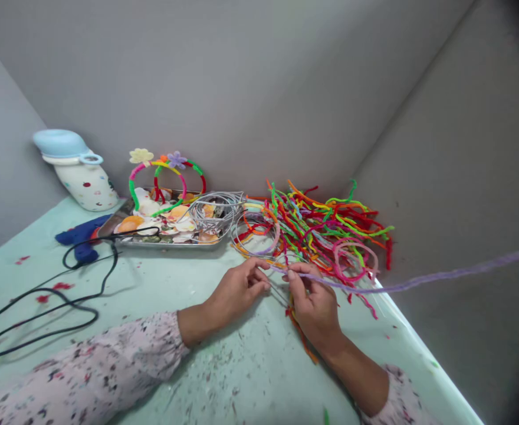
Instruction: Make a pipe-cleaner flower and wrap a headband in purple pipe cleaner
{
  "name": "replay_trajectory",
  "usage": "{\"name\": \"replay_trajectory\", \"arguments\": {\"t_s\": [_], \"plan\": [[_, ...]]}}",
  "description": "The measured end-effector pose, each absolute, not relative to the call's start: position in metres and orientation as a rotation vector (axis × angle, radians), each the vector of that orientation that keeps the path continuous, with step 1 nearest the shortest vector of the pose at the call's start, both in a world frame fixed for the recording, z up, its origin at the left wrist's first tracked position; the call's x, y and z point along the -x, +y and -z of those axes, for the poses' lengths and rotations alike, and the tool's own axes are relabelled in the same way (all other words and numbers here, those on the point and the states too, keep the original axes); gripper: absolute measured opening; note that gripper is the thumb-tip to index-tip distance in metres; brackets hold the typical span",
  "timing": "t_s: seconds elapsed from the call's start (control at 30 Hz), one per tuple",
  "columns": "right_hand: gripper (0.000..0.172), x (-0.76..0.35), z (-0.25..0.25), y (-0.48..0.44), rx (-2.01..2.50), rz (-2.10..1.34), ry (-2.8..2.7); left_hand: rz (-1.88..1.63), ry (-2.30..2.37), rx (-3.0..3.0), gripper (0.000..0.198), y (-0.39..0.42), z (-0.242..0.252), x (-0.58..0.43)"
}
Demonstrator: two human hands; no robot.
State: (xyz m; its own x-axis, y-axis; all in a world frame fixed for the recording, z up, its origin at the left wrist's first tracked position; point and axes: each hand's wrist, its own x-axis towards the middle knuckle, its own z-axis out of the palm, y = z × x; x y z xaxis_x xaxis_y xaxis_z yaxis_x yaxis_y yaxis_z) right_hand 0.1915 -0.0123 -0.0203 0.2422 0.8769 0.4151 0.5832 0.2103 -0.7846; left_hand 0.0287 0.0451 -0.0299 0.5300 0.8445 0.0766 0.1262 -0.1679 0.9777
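Note:
A long purple pipe cleaner (pixel 401 288) runs out to the right from my right hand (pixel 315 304), whose thumb and fingers pinch it near its left end. Just left of it, my left hand (pixel 239 290) has its fingers curled, the index fingertip close to that end of the pipe cleaner. What lies between the left fingers is hidden. Thin grey wire (pixel 279 293) shows between the two hands. Beyond them lie wire rings (pixel 237 236), partly wrapped in coloured pipe cleaners. An orange pipe cleaner (pixel 304 339) lies under my right hand.
A heap of bright pipe cleaners (pixel 330 224) lies at the back right. A metal tray (pixel 175 245) holds shells, wire coils and flower-topped hoops (pixel 157 165). A blue glue gun (pixel 85 236) with a black cord (pixel 94 313) and a bottle (pixel 86 183) stand left. Walls enclose the table.

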Motion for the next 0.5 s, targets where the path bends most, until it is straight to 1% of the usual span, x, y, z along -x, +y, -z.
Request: {"name": "replay_trajectory", "arguments": {"t_s": [0.1, 0.17, 0.33, 0.5], "plan": [[0.015, -0.1918, 0.0197, -0.0120, 1.477, -0.289, -1.443, -0.784, 0.852, -1.643, 0.034, 0.0451, 0.0295, -0.0285], [0.016, -0.1922, 0.0196, -0.0121, 1.493, -0.299, -1.433, -0.780, 0.851, -1.642, 0.035, 0.0452, 0.0295, -0.0284], [0.019, -0.1920, 0.0225, -0.0117, 1.447, -0.445, -1.409, -0.756, 0.852, -1.653, 0.029, 0.0462, 0.0316, -0.0286], [0.023, -0.1908, 0.0266, -0.0104, 1.362, -0.569, -1.335, -0.744, 0.786, -1.591, 0.029, 0.0465, 0.0335, -0.0290]]}}
